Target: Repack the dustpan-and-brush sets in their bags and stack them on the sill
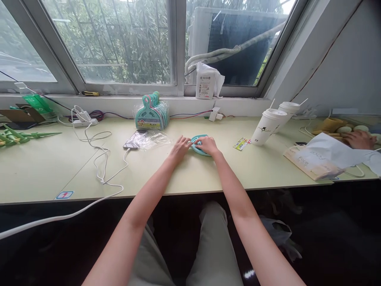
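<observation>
A flat teal plastic piece with a rounded edge (204, 152) lies on the pale green table, partly covered by my hands. My right hand (209, 145) is over its top, fingers bent down and gripping it. Against its left side rests my left hand (179, 150), fingers stretched out and their tips touching the rim. Behind, a stack of similar teal and pink handled pieces (151, 112) stands in clear wrapping. A crumpled clear plastic wrapper (151, 139) lies left of my hands, partly over a phone (131, 141).
White cables (104, 163) run across the table's left side from a power strip (85, 120). A colourful card (241, 143) and two lidded paper cups (266, 126) stand to the right. Beyond are a tissue pack (309, 163) and another person's hand (360, 140).
</observation>
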Tool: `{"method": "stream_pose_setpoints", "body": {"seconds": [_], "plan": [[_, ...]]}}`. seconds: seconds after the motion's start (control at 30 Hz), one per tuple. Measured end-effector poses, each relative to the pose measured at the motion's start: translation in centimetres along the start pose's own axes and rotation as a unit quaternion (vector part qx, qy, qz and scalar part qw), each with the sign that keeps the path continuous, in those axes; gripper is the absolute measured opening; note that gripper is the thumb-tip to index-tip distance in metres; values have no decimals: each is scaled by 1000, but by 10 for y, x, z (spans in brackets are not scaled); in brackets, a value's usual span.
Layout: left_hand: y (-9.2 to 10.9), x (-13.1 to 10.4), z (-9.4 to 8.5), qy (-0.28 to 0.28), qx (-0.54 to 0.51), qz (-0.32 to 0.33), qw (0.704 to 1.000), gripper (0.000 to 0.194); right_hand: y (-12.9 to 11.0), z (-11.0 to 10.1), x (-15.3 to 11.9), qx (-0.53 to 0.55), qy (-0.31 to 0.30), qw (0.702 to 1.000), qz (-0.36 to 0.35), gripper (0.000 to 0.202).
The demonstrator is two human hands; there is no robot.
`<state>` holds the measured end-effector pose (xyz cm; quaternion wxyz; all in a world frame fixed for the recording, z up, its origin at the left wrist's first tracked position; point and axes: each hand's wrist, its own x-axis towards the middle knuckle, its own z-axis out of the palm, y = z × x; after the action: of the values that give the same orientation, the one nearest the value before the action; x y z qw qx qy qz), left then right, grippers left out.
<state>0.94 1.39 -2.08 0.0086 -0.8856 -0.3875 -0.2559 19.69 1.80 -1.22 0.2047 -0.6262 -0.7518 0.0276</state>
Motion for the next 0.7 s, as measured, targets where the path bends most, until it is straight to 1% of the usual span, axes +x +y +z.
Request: {"method": "stream_pose_setpoints", "body": {"seconds": [0.03, 0.07, 0.1, 0.13, 0.17, 0.2, 0.23, 0.27, 0.3, 0.33, 0.37, 0.4, 0.43, 0.47, 0.5, 0.53, 0.57, 0.6, 0.63, 0.67, 0.7], "plan": [[3, 0, -2, 52, -23, -28, 998, 47, -2, 0, -1, 10, 9, 1000, 6, 17], [7, 2, -4, 112, -58, -72, 989, 49, -5, -1, -1, 29, 21, 999, 22, 17], [11, 4, -4, 166, -111, -123, 972, 53, -10, -1, -1, 55, 44, 997, 45, 19], [15, 7, -4, 199, -183, -168, 948, 54, -15, -1, 0, 86, 77, 991, 71, 21], [18, 10, -3, 205, -270, -195, 920, 54, -21, 0, 1, 120, 118, 981, 93, 24], [21, 13, 0, 191, -361, -203, 890, 52, -27, 0, 2, 157, 160, 969, 102, 26], [23, 16, 2, 165, -441, -195, 860, 52, -32, 1, 4, 197, 182, 959, 98, 29], [23, 18, 5, 139, -502, -183, 834, 53, -35, 0, 6, 234, 182, 951, 83, 31], [22, 20, 8, 122, -540, -175, 814, 55, -35, 0, 7, 263, 169, 947, 70, 33], [18, 20, 10, 117, -557, -180, 802, 57, -32, -2, 8, 277, 157, 946, 68, 34], [14, 20, 11, 122, -561, -199, 794, 57, -26, -5, 8, 270, 159, 946, 83, 35], [8, 20, 11, 129, -560, -224, 787, 54, -16, -8, 7, 242, 180, 946, 116, 36], [1, 19, 11, 134, -559, -250, 779, 50, -2, -10, 5, 196, 218, 942, 166, 37], [-6, 18, 10, 138, -560, -275, 769, 46, 13, -13, 2, 138, 262, 929, 222, 40], [-12, 17, 9, 141, -564, -296, 758, 43, 30, -14, -2, 82, 284, 916, 271, 43], [-19, 15, 8, 143, -569, -316, 745, 42, 47, -14, -5, 34, 287, 901, 324, 47], [-25, 14, 7, 145, -573, -338, 733, 41, 62, -13, -8, 2, 262, 892, 368, 52], [-30, 14, 7, 148, -574, -360, 720, 41, 75, -11, -11, -12, 223, 886, 405, 55], [-35, 13, 7, 155, -577, -380, 706, 41, 85, -8, -11, -17, 189, 884, 426, 54], [-40, 13, 8, 163, -581, -396, 692, 42, 91, -5, -11, -15, 157, 891, 426, 51], [-45, 13, 9, 170, -587, -408, 678, 42, 93, -2, -9, -7, 131, 904, 407, 48]]}}
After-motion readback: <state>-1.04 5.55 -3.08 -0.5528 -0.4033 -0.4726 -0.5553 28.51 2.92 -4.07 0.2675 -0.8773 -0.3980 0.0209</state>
